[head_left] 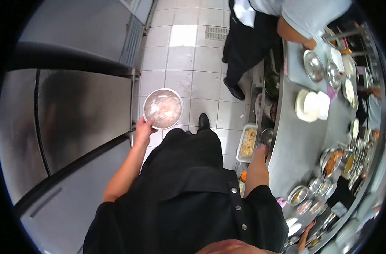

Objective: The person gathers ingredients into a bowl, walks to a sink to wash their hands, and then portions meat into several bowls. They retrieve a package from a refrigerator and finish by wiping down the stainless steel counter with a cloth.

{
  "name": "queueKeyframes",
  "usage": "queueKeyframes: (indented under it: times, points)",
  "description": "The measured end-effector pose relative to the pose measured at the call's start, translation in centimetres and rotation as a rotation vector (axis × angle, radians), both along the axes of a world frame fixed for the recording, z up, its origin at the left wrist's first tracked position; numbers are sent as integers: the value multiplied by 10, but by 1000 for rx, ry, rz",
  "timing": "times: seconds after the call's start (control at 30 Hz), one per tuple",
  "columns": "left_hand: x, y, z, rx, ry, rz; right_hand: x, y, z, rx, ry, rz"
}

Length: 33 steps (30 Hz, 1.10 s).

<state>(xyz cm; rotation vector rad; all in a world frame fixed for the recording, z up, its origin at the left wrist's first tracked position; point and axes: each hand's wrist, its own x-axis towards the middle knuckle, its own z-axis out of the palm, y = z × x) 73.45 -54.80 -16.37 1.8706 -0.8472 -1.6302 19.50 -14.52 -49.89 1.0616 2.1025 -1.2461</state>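
Note:
My left hand (pixel 144 128) grips the near rim of a round, white-rimmed bowl (pixel 163 92), holding it out over the floor on my left. Pale pinkish-white food fills the bowl, blurred and glossy. On the other side, my right hand (pixel 262 149) reaches to the shelf under the steel counter, right at the edge of a metal bowl (pixel 267 136). Its fingers are mostly hidden and blurred, so I cannot tell its grip. Beside that hand stands a white plastic tub (pixel 239 154) of pale yellow food pieces (pixel 248 142).
Steel cabinets (pixel 85 122) with dark handles line my left. The steel counter (pixel 292 148) on my right carries white dishes (pixel 310 104), metal bowls (pixel 298 195) and utensils. Ahead, a co-worker in dark trousers (pixel 254 44) stands at the counter. A drain grate (pixel 217 33) interrupts the tiled floor (pixel 179 59).

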Motion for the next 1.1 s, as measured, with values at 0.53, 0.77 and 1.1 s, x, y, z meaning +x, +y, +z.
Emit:
queueKeyframes:
  times: [0.53, 0.77, 1.1]
  points:
    - [-32, -209, 45, -59, 81, 135, 50, -262, 71, 458, -66, 1476]
    - [-50, -428, 49, -101, 25, 73, 64, -435, 102, 475, -4, 2168]
    - [-269, -798, 57, -46, -84, -250, 12, -770, 183, -33, -146, 1195]
